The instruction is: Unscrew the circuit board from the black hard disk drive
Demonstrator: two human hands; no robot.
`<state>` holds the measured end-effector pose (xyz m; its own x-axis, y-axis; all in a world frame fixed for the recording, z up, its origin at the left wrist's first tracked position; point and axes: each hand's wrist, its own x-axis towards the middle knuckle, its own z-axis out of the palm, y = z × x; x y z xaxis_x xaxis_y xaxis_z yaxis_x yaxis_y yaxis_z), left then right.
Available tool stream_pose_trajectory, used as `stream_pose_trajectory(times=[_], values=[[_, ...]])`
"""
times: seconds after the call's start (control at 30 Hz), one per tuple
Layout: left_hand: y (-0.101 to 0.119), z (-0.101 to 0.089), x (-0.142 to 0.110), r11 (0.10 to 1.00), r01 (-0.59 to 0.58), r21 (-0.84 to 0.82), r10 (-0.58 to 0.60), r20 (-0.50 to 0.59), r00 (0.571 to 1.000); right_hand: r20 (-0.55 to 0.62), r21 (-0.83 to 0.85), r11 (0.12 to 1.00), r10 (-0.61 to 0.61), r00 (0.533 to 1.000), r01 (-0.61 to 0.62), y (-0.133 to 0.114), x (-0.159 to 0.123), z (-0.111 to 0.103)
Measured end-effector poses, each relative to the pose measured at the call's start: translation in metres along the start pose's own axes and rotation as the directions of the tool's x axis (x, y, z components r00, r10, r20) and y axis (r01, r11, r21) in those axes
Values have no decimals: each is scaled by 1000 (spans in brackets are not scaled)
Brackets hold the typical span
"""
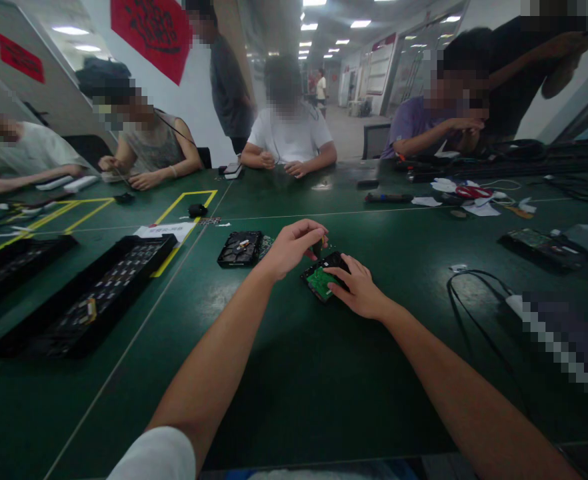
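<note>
A black hard drive (324, 275) with a green circuit board facing up lies on the green table (294, 373) in front of me. My right hand (357, 288) rests on the drive's right side, fingers curled over its edge and holding it down. My left hand (294, 245) hovers just above the drive's far end, fingertips pinched on a small dark tool or part that I cannot make out. A second black hard drive (240, 248) lies flat to the left of my left hand.
Two long black trays (89, 297) (9, 267) lie on the left, by yellow tape lines (184, 220) and a white paper. Black cables (474, 293) and another drive (539, 245) are on the right. Several people sit along the far edge, hands on the table.
</note>
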<state>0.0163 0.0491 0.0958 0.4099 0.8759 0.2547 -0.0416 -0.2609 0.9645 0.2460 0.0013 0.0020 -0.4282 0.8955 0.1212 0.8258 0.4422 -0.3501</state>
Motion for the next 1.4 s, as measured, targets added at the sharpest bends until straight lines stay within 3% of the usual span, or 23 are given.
stream_pose_trajectory(times=[0.2,0.57,0.87,1.03,1.17,1.4], values=[[3,1,0,986,79,-147,-83,-23,996,2,5,1000,-7,1000,7,1,-1,0],[0,-1,2,999,29,-35,-31,-58,998,10,22,1000,15,1000,-15,0,-1,-1],[0,-1,1,999,7,-50,-6,26,1000,0,-3,1000,-2,1000,2,-1,0,0],[-4,1,2,998,-30,58,35,-85,996,7,8,1000,-4,1000,4,1,-1,0],[-4,3,1,998,-38,54,46,-156,987,8,10,1000,3,1000,-4,0,-1,-1],[-2,5,2,999,-25,-42,23,-31,999,8,0,1000,0,1000,0,-1,0,-1]])
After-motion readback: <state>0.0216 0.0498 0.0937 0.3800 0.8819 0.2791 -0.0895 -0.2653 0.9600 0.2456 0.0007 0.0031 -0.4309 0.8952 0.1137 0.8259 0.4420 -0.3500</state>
